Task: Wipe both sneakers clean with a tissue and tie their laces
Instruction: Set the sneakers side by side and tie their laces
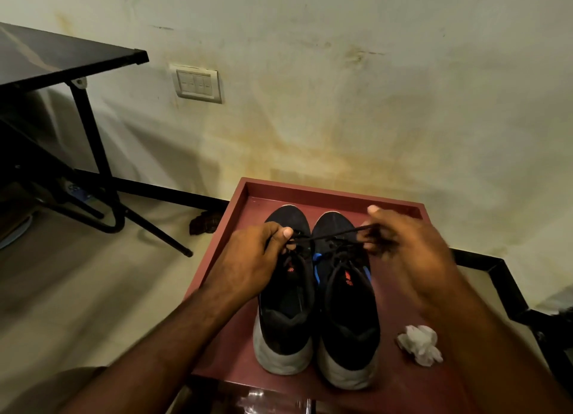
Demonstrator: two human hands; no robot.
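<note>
Two black sneakers with grey-white soles stand side by side, toes away from me, on a dark red tray-like table [400, 392]. The left sneaker [286, 314] and the right sneaker [348, 320] both show orange tongue marks. My left hand [248, 261] pinches a black lace [335, 234] over the left shoe's eyelets. My right hand [406, 252], blurred, pinches the lace's other end; the lace runs taut between both hands across the right shoe. A crumpled white tissue [418, 344] lies on the tray right of the shoes.
A stained wall with a switch plate [198, 83] rises behind the tray. A black folding table [62, 57] with metal legs stands at the left. A dark lump [204, 223] lies on the floor by the tray. Black metal framing [496, 277] runs at the right.
</note>
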